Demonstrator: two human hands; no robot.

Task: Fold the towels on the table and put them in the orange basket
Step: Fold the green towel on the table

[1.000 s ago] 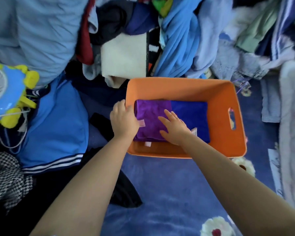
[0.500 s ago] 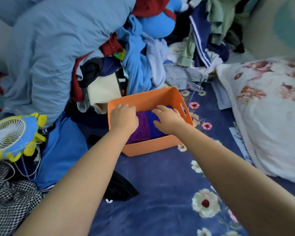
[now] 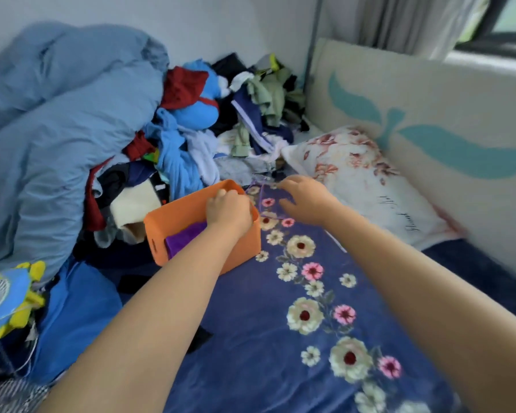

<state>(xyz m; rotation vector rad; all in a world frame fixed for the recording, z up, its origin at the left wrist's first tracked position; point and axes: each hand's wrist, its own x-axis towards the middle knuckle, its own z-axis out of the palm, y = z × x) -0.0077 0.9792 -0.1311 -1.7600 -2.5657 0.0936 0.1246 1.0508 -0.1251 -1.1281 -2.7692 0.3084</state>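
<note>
basket [image 3: 191, 222]: orange, on the blue floral blanket [image 3: 280, 338], at the foot of the clothes pile [image 3: 221, 126]; oval handle hole in the near-left wall.
towel [image 3: 185, 238]: purple, inside basket, only a strip shows past the left forearm; folded or not cannot tell from here.
left hand [image 3: 228, 210]: over the basket's right end, knuckles up, fingers curled down at the far rim; blurred, so whether it grips the rim or the towel cannot be told.
right hand [image 3: 304, 201]: outside the basket, just right of it, above the blanket; fingers spread and loosely bent, thumb out toward the basket, holding nothing.
hands: near each other, not touching.
arms: both bare, reaching in from the bottom edge.
clothes pile: mixed blue, red, green, dark items heaped behind the basket against the wall.
duvet [image 3: 57, 138]: big light-blue bundle, left of pile.
cream cloth [image 3: 131, 204]: folded, just left of basket, touching or nearly touching it.
pillow [image 3: 364, 186]: white with pink flowers, right of right hand, lying on the blanket against a cream panel with teal leaf shapes.
fan [image 3: 3, 296]: small, blue-and-yellow frame, far left edge, partly cut off.
blue garment [image 3: 78, 317]: bright blue, between fan and left forearm.
</note>
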